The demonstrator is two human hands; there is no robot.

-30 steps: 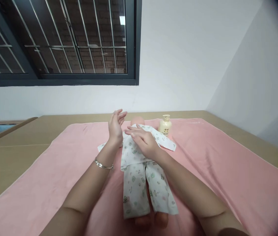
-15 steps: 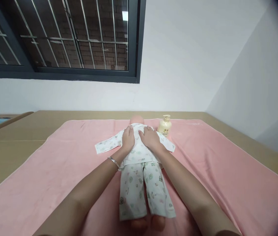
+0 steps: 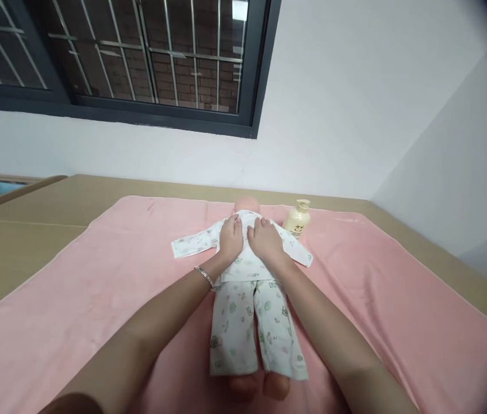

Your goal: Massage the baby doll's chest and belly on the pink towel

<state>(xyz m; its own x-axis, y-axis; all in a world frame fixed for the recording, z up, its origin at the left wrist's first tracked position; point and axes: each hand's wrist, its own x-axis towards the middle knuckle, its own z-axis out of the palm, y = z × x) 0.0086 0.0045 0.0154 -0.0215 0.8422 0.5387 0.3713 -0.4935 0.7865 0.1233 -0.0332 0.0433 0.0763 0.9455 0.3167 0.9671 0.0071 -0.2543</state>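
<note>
Lying face down along the middle of the pink towel (image 3: 96, 299), head toward 12 o'clock, the doll (image 3: 247, 287) was pressed at the upper back by both palms: left hand (image 3: 229, 240) at 9 o'clock of the spine, right hand (image 3: 264, 241) at 3 o'clock, fingers extended and close together, clamped on nothing; its printed cotton suit looked soft and light, likely to slide, so the firmer trunk seemed the better hold; a lotion bottle (image 3: 297, 218) stood near at 2 o'clock

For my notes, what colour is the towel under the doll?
Pink towel, clearest in the head view.
</note>
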